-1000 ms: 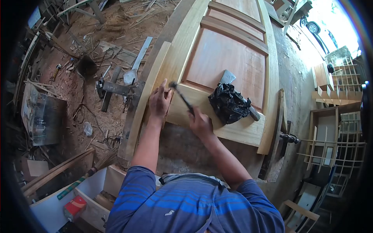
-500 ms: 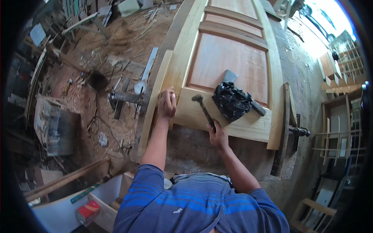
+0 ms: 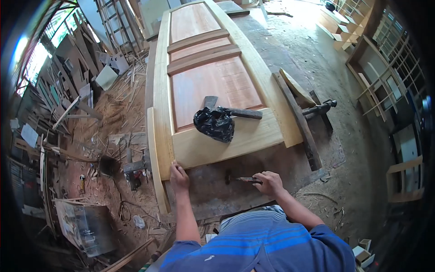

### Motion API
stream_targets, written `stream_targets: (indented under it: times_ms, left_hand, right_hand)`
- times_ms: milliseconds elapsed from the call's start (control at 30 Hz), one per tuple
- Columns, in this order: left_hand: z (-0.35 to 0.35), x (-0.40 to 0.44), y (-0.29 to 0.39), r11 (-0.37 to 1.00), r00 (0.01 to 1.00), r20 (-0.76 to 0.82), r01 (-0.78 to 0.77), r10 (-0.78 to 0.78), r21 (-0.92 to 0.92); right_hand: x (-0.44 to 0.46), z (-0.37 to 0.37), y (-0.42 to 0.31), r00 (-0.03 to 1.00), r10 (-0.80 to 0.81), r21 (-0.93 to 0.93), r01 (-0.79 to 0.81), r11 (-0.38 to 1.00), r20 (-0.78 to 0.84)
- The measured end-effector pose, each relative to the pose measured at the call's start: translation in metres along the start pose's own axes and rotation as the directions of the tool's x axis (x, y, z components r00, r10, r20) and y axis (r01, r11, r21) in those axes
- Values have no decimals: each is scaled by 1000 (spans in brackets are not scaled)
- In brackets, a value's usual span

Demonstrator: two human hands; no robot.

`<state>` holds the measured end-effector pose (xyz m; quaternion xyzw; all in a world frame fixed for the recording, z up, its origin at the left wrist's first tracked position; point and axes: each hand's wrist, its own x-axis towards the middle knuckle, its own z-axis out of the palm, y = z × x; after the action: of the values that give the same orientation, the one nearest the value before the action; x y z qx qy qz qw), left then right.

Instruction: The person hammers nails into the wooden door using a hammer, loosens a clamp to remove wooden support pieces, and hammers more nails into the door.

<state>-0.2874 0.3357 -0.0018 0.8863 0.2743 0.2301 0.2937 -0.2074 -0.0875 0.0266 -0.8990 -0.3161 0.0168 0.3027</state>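
A panelled wooden door (image 3: 244, 143) lies flat on a workbench (image 3: 208, 188). At its near left corner is my left hand (image 3: 179, 177), fingers pinched together at the wood's edge; whether something small is between them is too small to tell. My right hand (image 3: 269, 184) is closed round the handle of a hammer (image 3: 240, 179), whose dark head hangs over the bench just off the door's near end. A crumpled black plastic bag (image 3: 214, 125) rests on the door, beside a hatchet (image 3: 244, 113) with its blade pointing away. A loose pale board (image 3: 156, 167) runs along the door's left edge.
On the bench's right side a clamp (image 3: 319, 109) juts out next to a dark wooden bar (image 3: 297, 122). Another clamp (image 3: 135, 167) is at the left edge. Wood scraps (image 3: 131, 90) litter the floor at left. Wooden frames (image 3: 378, 77) stand at right.
The view has swung, so the door appears further left and more of its far end shows. The hammer has moved from above the door to beyond its near end. My left hand remains near the left edge.
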Motion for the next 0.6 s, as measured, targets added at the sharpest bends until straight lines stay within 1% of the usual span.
stream_targets:
  times_ms: [67, 100, 167, 200, 267, 300, 333, 400, 467, 533, 600]
  left_hand:
    - [0, -24, 13, 996, 996, 7, 86, -86, -6]
    - [11, -36, 15, 999, 991, -125, -45, 42, -15]
    - [16, -64, 35, 999, 998, -52, 42, -43, -27]
    - [20, -76, 48, 996, 996, -23, 81, -82, -33]
    - [33, -105, 80, 990, 996, 41, 87, -83, -115]
    - [41, -120, 95, 984, 995, 66, 90, -81, -155]
    - [50, -135, 108, 989, 991, 94, 101, -91, -106]
    - [75, -168, 139, 992, 982, 144, 126, -123, -11]
    - [105, -198, 169, 979, 966, 164, 205, -200, -8]
    - [136, -223, 193, 963, 944, 195, 271, -267, 6]
    - [173, -237, 204, 971, 966, 101, 235, -238, 35]
  right_hand:
    - [-15, -6, 19, 999, 29, 11, -29, 1000, 46]
    - [-19, -9, 29, 998, 24, 4, -25, 1000, 63]
    - [-23, -16, 54, 995, 18, -10, -18, 1000, 95]
    - [-27, -21, 64, 989, 52, 17, -55, 998, 142]
    - [-28, -32, 84, 968, 100, 63, -117, 991, 228]
    - [-26, -40, 91, 910, 160, -64, -147, 987, 383]
    - [-24, -53, 92, 835, 223, -116, -191, 975, 504]
    - [-28, -75, 100, 808, 232, -82, -224, 971, 541]
    - [-35, -99, 120, 807, 173, 22, -225, 974, 565]
    - [-47, -130, 138, 825, 136, 116, -236, 965, 549]
    - [-58, -147, 153, 851, 119, 208, -257, 944, 511]
